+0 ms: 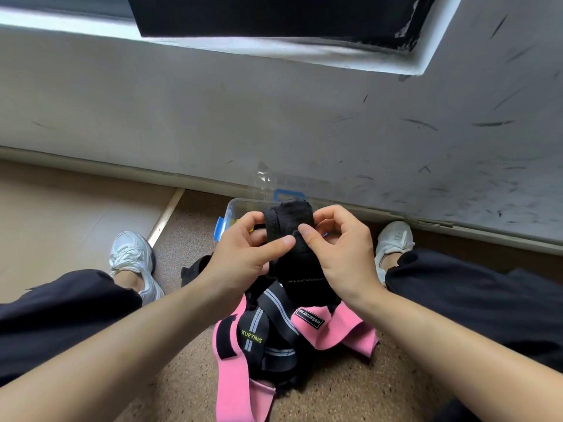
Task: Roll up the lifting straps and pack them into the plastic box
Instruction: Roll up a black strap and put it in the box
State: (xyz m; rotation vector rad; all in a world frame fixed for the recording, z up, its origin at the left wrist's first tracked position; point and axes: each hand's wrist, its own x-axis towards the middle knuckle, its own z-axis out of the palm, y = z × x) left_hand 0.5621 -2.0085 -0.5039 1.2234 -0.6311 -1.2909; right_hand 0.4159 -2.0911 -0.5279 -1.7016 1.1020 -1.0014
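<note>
Lifting straps (274,336) of pink, grey and black woven fabric lie in a loose heap on the speckled brown floor (189,376), between a seated person's legs and below a scuffed grey wall (274,117). Just beyond the heap stands the clear plastic box with blue latches (236,208), open, its transparent lid (268,181) propped against the wall. Above the box's near rim, both hands work one black fabric strap (288,220); its upper end is wound into a partial roll and its tail hangs down to the heap. The left hand (240,254) pinches the roll between thumb and fingers. The right hand (344,254) is clamped on it too, thumb pressing the loose fold, fingers curled behind. The step in hand appears to be winding this strap tight. Doing it well likely means lining up the edges turn by turn, holding tension on the tail so the roll cannot slacken, and pinning the outer wrap with a thumb until the end is secured. The box's contents are mostly hidden behind the hands.
</note>
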